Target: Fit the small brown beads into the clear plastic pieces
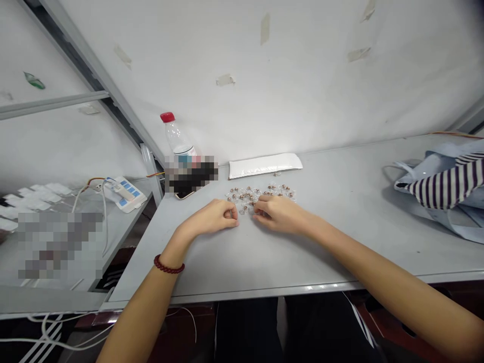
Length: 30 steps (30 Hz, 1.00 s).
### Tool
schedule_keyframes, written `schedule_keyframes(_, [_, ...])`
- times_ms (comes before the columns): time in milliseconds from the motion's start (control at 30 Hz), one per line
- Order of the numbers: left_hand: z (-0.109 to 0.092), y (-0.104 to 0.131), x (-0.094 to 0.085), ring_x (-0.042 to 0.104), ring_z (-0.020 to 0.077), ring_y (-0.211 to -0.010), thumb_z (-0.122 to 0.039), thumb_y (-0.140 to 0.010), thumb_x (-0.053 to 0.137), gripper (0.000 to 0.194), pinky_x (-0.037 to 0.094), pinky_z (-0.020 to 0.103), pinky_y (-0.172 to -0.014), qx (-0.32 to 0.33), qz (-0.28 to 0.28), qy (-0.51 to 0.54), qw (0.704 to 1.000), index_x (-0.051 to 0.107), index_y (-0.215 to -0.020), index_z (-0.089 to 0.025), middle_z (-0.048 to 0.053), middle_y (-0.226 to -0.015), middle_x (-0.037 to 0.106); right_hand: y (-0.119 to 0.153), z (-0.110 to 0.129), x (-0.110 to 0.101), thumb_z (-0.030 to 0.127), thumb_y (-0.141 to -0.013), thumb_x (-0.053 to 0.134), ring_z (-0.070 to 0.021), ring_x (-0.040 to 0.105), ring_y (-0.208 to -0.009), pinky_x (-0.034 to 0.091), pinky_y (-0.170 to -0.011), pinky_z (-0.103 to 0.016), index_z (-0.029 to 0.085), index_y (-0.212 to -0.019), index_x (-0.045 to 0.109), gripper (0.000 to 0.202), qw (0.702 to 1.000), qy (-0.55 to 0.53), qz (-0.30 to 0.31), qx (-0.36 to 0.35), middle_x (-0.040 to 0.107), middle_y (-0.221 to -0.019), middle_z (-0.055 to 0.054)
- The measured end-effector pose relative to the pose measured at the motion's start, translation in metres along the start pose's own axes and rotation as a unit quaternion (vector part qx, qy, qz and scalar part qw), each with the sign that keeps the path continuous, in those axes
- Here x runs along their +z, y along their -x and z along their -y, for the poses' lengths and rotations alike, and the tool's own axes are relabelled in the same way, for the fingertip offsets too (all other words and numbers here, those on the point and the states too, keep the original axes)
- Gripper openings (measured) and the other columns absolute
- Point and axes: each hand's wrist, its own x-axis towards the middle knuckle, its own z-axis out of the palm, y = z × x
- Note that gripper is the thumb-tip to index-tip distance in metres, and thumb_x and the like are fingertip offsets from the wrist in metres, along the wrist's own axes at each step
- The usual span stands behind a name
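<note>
A loose pile of small clear pieces with copper-brown round parts [246, 196] lies on the grey table [242, 262]. My left hand [215, 217] is at the pile's near left edge, its thumb and fingers curled to a pinch. Anything between those fingertips is too small to make out. On the near right side of the pile, my right hand [279, 214] has its fingers bent down among the pieces. Its fingertips are closed together at a clear piece, and I cannot tell what they grip. A red-brown bead bracelet [169, 265] circles my left wrist.
Behind the pile lies a flat white strip-shaped packet [265, 166]. A red-capped bottle [176, 133] and a phone [185, 193] stand and lie at the back left. A striped cloth bag [446, 184] sits at the right. Left of the table is a power strip [129, 194] with cables.
</note>
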Motion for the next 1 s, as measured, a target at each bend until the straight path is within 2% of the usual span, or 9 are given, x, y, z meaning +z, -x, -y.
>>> schedule_keyframes(167, [-0.001,0.001,-0.001,0.051,0.0138,-0.057,-0.031,-0.072,0.058,0.015,0.037,0.024,-0.054,-0.004,0.018,-0.012,1.000,0.063,-0.075,-0.017,-0.001,-0.062,0.060,-0.001,-0.001,0.001,0.025,-0.090,0.049,-0.0119,0.045,-0.063,0.028,-0.057,-0.026,0.014,-0.086,0.065,0.020,1.000,-0.011,-0.008,0.006,0.057,-0.083,-0.006])
schedule_keyframes(367, [-0.004,0.003,-0.002,0.051,0.0139,-0.058,-0.032,-0.071,0.059,0.016,0.036,0.023,-0.053,0.001,0.022,-0.013,1.000,0.065,-0.073,-0.018,-0.001,-0.061,0.059,-0.004,-0.004,0.007,0.022,-0.093,0.045,-0.0135,0.049,-0.071,0.030,-0.059,-0.025,0.016,-0.105,0.064,0.024,0.997,-0.018,-0.068,0.044,0.056,-0.100,-0.009])
schedule_keyframes(567, [-0.005,0.003,-0.002,0.050,0.0140,-0.057,-0.033,-0.071,0.059,0.015,0.036,0.023,-0.052,-0.005,0.032,-0.015,0.999,0.064,-0.072,-0.018,-0.001,-0.060,0.058,-0.005,-0.007,0.011,0.020,-0.092,0.045,-0.0130,0.048,-0.071,0.031,-0.060,-0.026,0.017,-0.102,0.067,0.024,0.998,-0.004,-0.047,0.040,0.055,-0.106,-0.010])
schedule_keyframes(767, [-0.008,0.003,-0.002,0.050,0.0141,-0.057,-0.033,-0.071,0.059,0.016,0.036,0.024,-0.053,-0.010,0.033,-0.027,0.999,0.064,-0.072,-0.018,-0.001,-0.061,0.058,-0.009,-0.004,0.014,0.017,-0.092,0.048,-0.0233,0.050,-0.096,0.036,-0.070,-0.030,0.012,-0.098,0.067,0.021,0.998,0.015,-0.055,0.039,0.056,-0.105,-0.015])
schedule_keyframes(1000, [-0.004,0.002,-0.003,0.050,0.0138,-0.057,-0.036,-0.073,0.060,0.018,0.036,0.024,-0.053,-0.012,0.039,-0.024,0.999,0.063,-0.073,-0.018,-0.002,-0.059,0.057,-0.010,0.003,0.012,0.013,-0.092,0.045,-0.0259,0.049,-0.100,0.042,-0.074,-0.034,0.008,-0.092,0.064,0.020,0.998,0.014,-0.031,0.061,0.055,-0.107,-0.018])
